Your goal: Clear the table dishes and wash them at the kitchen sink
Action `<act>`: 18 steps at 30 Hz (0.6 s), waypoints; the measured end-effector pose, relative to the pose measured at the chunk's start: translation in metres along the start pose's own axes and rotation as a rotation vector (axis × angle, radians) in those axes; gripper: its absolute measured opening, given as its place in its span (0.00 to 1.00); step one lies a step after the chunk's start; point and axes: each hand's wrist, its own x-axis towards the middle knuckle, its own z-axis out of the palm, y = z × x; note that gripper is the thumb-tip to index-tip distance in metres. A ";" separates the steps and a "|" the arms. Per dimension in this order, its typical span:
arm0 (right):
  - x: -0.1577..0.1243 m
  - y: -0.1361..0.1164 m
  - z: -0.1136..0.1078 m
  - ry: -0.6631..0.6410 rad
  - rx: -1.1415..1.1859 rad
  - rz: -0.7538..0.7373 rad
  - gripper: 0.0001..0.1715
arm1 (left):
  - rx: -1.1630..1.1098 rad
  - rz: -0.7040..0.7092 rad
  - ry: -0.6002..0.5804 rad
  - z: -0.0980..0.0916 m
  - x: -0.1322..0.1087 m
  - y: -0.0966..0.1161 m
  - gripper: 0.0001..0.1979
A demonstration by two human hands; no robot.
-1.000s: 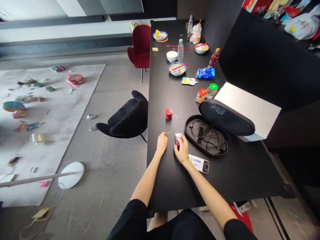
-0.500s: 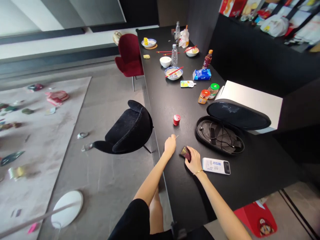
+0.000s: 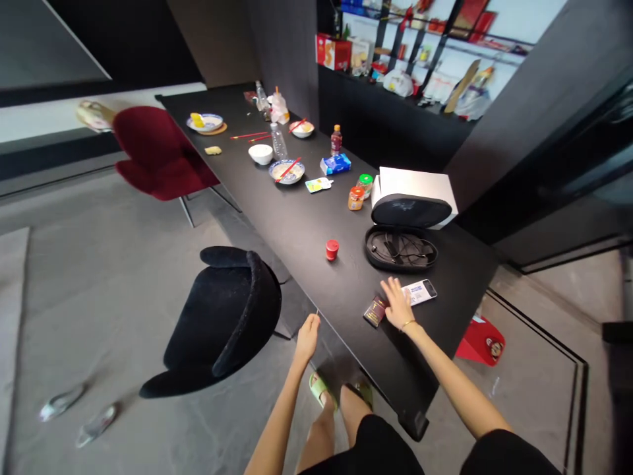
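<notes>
My left hand (image 3: 307, 336) is beside the table's near edge, closed around a thin pale stick whose tip (image 3: 317, 313) pokes out; it looks like a toothpick. My right hand (image 3: 396, 305) has its fingers stretched out and holds nothing. It lies between a small dark red box (image 3: 374, 312) with gold print and a phone (image 3: 420, 291) with a lit white screen. The fingers overlap the phone's left end; whether they touch it I cannot tell. Farther up the black table (image 3: 297, 231) stands a small red cup (image 3: 331, 250).
An open black case (image 3: 401, 249) with cables sits before a white box (image 3: 415, 188). Two jars (image 3: 355, 198), a blue packet (image 3: 335, 163), bowls (image 3: 260, 154), chopsticks and bottles stand farther back. A black chair (image 3: 217, 323) is left of the table.
My right hand has let go of the dark red box and shifted toward the phone. My left hand has moved off the tabletop to its edge. The view has turned right.
</notes>
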 end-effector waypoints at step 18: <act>0.083 0.048 -0.008 0.737 0.563 1.313 0.46 | 0.583 0.504 -0.025 0.075 0.253 0.245 0.23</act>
